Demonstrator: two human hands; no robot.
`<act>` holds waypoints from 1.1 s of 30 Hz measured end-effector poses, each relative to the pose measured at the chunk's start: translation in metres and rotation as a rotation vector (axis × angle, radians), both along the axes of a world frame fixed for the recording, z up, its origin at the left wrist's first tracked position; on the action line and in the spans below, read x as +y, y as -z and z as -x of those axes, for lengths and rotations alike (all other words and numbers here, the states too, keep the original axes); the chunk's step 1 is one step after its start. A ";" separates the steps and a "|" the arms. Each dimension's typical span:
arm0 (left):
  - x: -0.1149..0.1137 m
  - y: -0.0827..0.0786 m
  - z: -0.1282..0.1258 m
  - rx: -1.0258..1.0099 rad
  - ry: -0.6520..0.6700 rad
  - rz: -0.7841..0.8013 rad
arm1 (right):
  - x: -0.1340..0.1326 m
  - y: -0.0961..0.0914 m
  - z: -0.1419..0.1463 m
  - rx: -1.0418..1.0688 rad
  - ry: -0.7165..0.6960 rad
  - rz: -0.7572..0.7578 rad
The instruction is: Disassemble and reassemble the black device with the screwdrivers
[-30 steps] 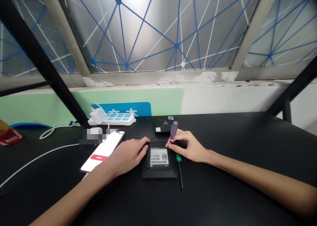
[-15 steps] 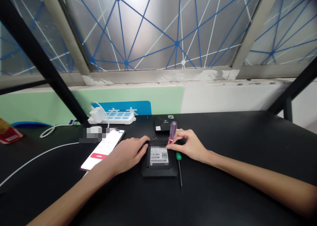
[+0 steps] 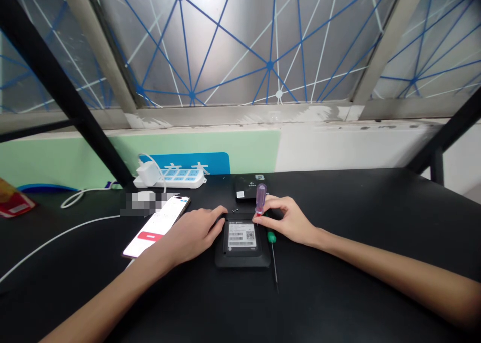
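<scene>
A black electronics box with a white printed label lies flat on the table, label side up. My left hand holds its left edge, with the index finger by the far corner and the thumb at the side. In the pinch of my right hand is a screwdriver with a clear purple handle, upright over the box's far right corner. My fingers hide part of its tip. Several small screws lie just beyond the box. Along its right side rests a green-handled screwdriver with a thin shaft.
Behind the box sits a second black box. A lit phone lies left of my left hand, near white cables. Against the wall stands a white power strip with a plugged-in charger. A red packet lies far left.
The purple screwdriver has gone from a slight rightward lean to nearly upright, its handle shifting a little left. Both hands stay in about the same place.
</scene>
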State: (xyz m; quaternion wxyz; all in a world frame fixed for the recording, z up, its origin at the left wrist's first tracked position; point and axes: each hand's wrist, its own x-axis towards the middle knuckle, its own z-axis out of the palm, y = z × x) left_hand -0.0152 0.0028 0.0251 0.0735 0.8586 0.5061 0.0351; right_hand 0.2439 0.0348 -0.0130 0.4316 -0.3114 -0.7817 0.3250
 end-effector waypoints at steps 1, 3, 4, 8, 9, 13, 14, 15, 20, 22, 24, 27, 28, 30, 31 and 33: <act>0.000 0.000 0.000 -0.002 0.000 -0.001 | 0.000 0.000 0.000 0.005 -0.001 0.002; 0.001 0.001 0.001 -0.005 0.001 -0.001 | 0.000 0.001 0.000 0.013 -0.003 0.005; 0.001 0.001 0.001 -0.006 0.001 -0.002 | 0.001 0.001 0.000 0.016 -0.002 0.004; 0.001 0.001 0.002 -0.003 0.001 0.000 | 0.000 0.000 0.000 0.011 -0.006 -0.005; 0.000 0.001 0.001 -0.001 0.001 0.003 | 0.000 0.000 0.000 0.005 -0.010 -0.008; 0.000 0.002 0.001 0.009 -0.001 0.008 | -0.001 -0.002 0.000 -0.011 -0.013 -0.026; 0.000 0.002 0.002 0.009 0.000 0.005 | -0.001 -0.002 0.000 -0.009 -0.014 -0.030; 0.000 0.002 0.002 0.007 0.002 0.000 | -0.001 -0.002 0.000 -0.005 -0.016 -0.031; 0.001 0.002 0.003 -0.013 0.003 -0.007 | -0.003 -0.003 0.000 0.032 -0.013 -0.009; 0.001 0.002 0.002 -0.014 0.001 -0.001 | -0.004 -0.004 0.000 0.046 -0.008 0.001; 0.001 0.001 0.001 -0.009 -0.001 0.005 | -0.004 -0.005 0.000 0.051 -0.007 0.004; 0.000 0.000 0.000 -0.001 -0.001 0.007 | -0.003 -0.003 -0.001 0.040 -0.011 -0.005; 0.000 0.000 0.000 -0.001 -0.001 0.006 | -0.003 -0.003 -0.001 0.034 -0.013 -0.011; 0.000 0.000 0.000 -0.001 -0.001 0.009 | -0.002 -0.001 -0.001 0.020 -0.019 -0.027; 0.000 0.000 0.001 0.001 -0.001 0.009 | -0.002 0.000 -0.001 0.011 -0.022 -0.040; 0.001 0.001 0.001 0.003 -0.002 0.003 | -0.003 -0.001 -0.001 -0.008 -0.028 -0.071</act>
